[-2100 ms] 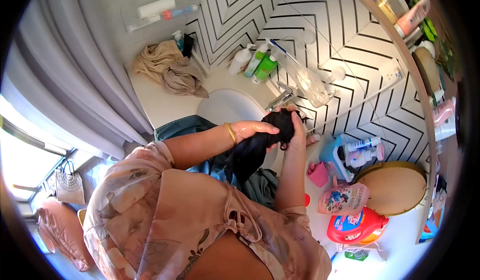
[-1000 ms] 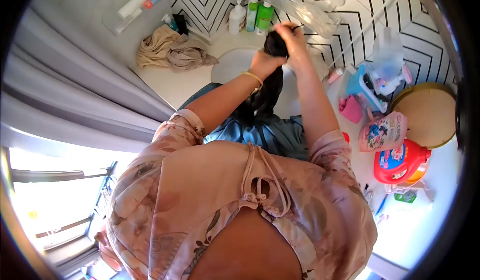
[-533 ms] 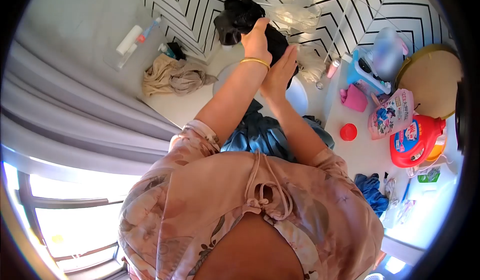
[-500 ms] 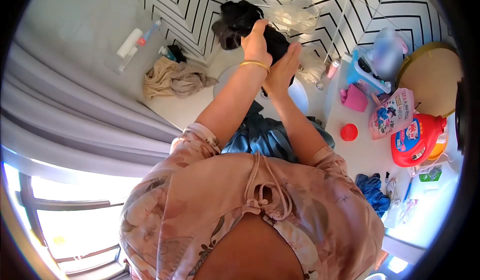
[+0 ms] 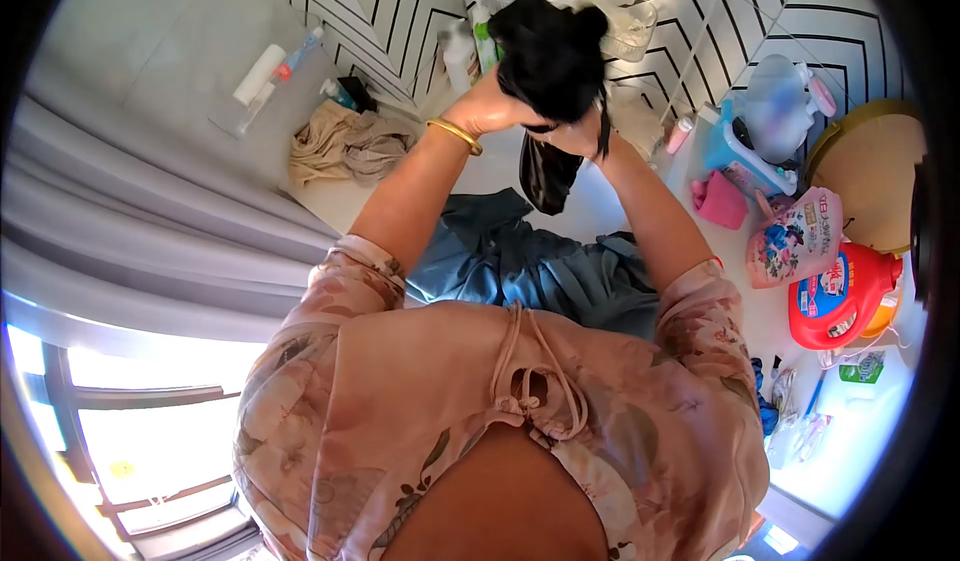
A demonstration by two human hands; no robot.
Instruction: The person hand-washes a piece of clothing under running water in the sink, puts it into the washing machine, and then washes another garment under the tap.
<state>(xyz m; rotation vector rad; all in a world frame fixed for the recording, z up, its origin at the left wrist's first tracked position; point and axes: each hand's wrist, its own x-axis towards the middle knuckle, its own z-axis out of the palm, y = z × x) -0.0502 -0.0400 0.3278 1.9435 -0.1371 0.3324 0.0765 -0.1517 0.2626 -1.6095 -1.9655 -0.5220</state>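
Observation:
A bunched black garment (image 5: 555,56) is held up over the white washbasin (image 5: 597,193). My left hand (image 5: 492,109), with a gold bangle at the wrist, is closed on its left side. Lower down on the right, my right hand (image 5: 578,137) grips the same cloth, its fingers partly covered by the folds. A shiny dark end of the garment hangs below both hands, over the basin. Closer to my body, a blue-grey cloth (image 5: 540,271) lies heaped along the front of the counter.
Beige cloths (image 5: 350,146) lie on the counter at left. To the right stand a red detergent bottle (image 5: 845,296), a pink floral pouch (image 5: 797,239), a blue container (image 5: 745,156) and a pink cloth (image 5: 718,201). A clear shelf (image 5: 630,29) is on the tiled wall.
The black garment has moved slightly right and is now bunched higher, with an end hanging down. My hands have turned inward, the right changing from flat fingers to a grip.

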